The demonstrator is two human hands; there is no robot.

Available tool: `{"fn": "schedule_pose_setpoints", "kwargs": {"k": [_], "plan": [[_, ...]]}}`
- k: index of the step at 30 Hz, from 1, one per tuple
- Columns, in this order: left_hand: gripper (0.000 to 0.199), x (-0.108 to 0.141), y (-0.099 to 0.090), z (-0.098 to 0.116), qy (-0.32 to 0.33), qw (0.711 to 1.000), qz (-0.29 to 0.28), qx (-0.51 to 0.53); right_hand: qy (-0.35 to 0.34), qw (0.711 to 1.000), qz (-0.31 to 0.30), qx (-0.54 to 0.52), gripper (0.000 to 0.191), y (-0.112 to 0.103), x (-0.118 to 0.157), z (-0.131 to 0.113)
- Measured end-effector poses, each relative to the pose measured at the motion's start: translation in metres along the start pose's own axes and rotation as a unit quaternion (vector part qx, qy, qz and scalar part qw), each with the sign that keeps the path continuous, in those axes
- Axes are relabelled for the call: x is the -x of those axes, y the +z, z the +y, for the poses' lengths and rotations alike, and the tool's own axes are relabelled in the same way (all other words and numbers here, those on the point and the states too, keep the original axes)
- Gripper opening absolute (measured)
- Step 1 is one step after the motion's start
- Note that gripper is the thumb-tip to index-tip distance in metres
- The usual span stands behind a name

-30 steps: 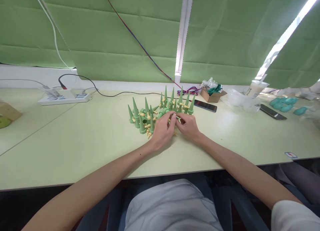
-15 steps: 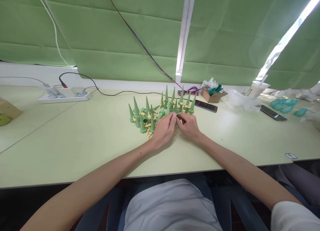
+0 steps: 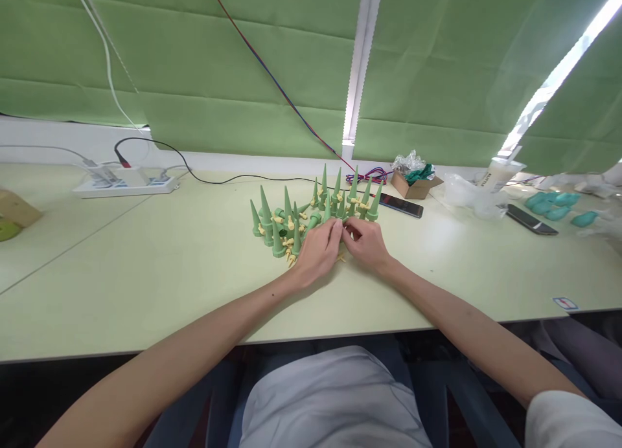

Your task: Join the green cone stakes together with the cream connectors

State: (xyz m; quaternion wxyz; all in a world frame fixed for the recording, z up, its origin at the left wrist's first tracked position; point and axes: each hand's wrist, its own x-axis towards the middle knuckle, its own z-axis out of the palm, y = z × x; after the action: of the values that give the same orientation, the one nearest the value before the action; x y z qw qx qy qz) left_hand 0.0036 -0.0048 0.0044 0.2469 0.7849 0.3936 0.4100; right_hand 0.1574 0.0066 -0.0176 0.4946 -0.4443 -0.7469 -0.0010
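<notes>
My left hand [image 3: 318, 248] and my right hand [image 3: 365, 242] meet at the front of a cluster of green plastic spikes. The fingers of both are closed and pinched together, and what lies between them is hidden. Several green cone-shaped spikes [image 3: 266, 216] stand upright on their wide collars, while a few lie on their side. Small pale yellow pieces [image 3: 290, 224] are fitted on some spikes or scattered among them. One yellow piece [image 3: 341, 257] lies on the table just below my hands.
Behind the spikes lies a dark phone [image 3: 401, 205], with a small cardboard box [image 3: 415, 186] beyond it. A white power strip [image 3: 126, 187] sits at the back left. Far right are a plastic cup [image 3: 498, 175], another phone [image 3: 532, 220] and several teal pieces [image 3: 558, 212]. The table's front edge runs below my forearms.
Both hands keep almost the same place and pinch. The view has tilted very slightly; no spike or yellow piece has visibly moved.
</notes>
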Motion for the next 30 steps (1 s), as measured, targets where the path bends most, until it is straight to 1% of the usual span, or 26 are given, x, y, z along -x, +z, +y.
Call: {"fn": "schedule_pose_setpoints", "kwargs": {"k": [6,9,13,23,30], "plan": [[0.038,0.000,0.000,0.000,0.006,1.000,-0.001,-0.010,-0.007,1.000,-0.009,-0.004,0.028,0.000,0.000,0.002],[0.035,-0.001,0.001,-0.001,0.010,1.000,-0.001,-0.020,-0.011,1.000,-0.016,-0.005,0.027,-0.001,-0.001,0.003],[0.030,-0.001,0.002,-0.002,0.008,0.999,0.001,-0.035,0.000,0.999,-0.036,-0.004,0.021,-0.001,-0.001,0.004],[0.025,-0.001,0.004,-0.008,0.009,0.999,0.012,-0.035,0.008,0.998,-0.064,-0.020,0.022,-0.001,-0.001,0.006],[0.024,-0.001,0.005,-0.011,-0.001,0.998,0.018,-0.056,0.020,0.996,-0.080,-0.033,0.019,-0.001,0.000,0.009]]}}
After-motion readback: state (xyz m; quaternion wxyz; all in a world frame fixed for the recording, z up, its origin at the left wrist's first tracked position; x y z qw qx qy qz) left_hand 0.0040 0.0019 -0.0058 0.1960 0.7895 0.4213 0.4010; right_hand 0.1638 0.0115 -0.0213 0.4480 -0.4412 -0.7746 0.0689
